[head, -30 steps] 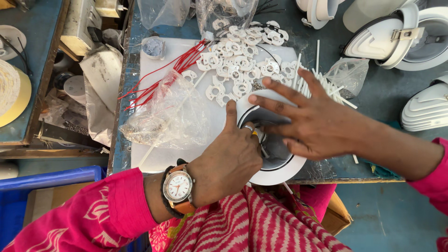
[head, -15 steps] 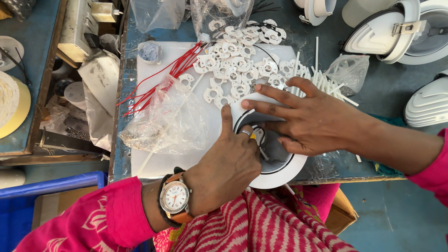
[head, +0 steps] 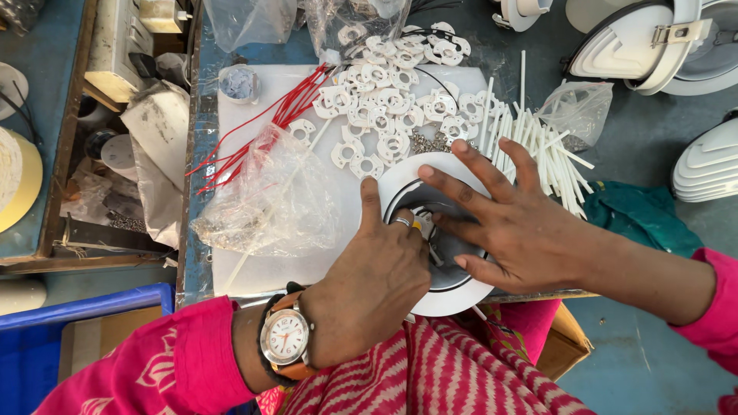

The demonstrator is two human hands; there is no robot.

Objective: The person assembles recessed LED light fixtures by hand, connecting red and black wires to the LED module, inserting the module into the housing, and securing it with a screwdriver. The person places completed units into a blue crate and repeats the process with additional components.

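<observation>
A round white downlight housing (head: 434, 230) lies at the workbench's (head: 638, 131) near edge, pinned for steadiness under the right hand (head: 511, 227) — fingers spread flat across its rim — while the left hand (head: 377, 280), curled, works a small tool in its dark centre. White brackets (head: 384, 100) are heaped just behind.

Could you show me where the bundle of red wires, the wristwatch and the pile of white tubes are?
red wires (head: 265, 127), head view, middle of the bundle.
wristwatch (head: 284, 337), head view, centre of its white dial, on the left wrist.
white tubes (head: 547, 154), head view, middle of the pile.
</observation>
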